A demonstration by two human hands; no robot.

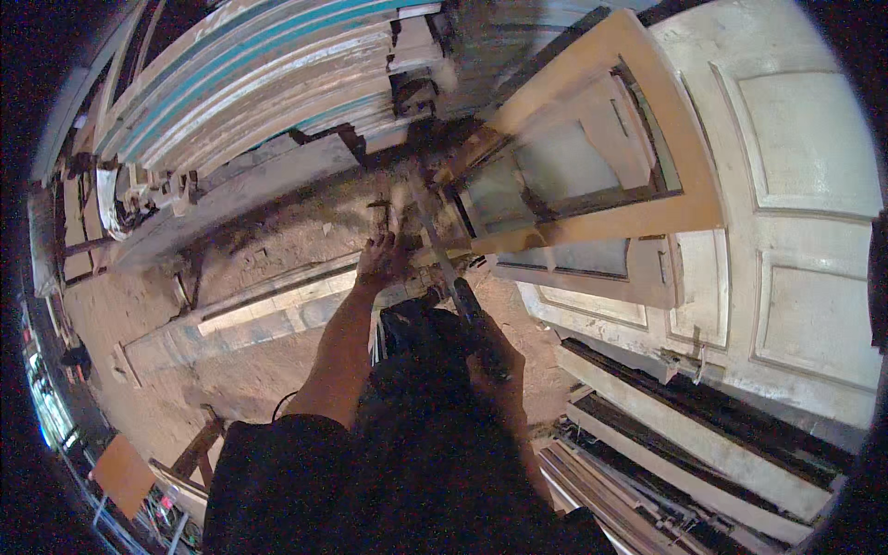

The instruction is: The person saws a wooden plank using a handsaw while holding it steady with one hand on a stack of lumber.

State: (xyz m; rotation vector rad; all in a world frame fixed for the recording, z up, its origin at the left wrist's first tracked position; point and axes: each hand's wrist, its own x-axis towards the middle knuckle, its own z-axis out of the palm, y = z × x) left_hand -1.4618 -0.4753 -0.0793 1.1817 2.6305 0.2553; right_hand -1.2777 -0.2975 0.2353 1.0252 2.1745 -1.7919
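Observation:
My left hand (377, 263) reaches forward, its fingers stretched out over a piece of wood (396, 220) near the middle; the shade there hides the exact contact. In my right hand (499, 370), closer to my body, is the dark handle of what looks like a handsaw (438, 237). Its long narrow blade points away from me, just right of my left hand, and its far end fades into the dim area. A long plank (268, 311) with a pale strip lies on the ground to the left of my left hand.
Stacked boards (250, 74) with teal edges fill the far left. To the right lean an orange-brown framed panel (694, 194) and a large pale panelled door (809, 240). Long timbers (684, 430) lie at the lower right. The ground (250, 370) is brown and dusty.

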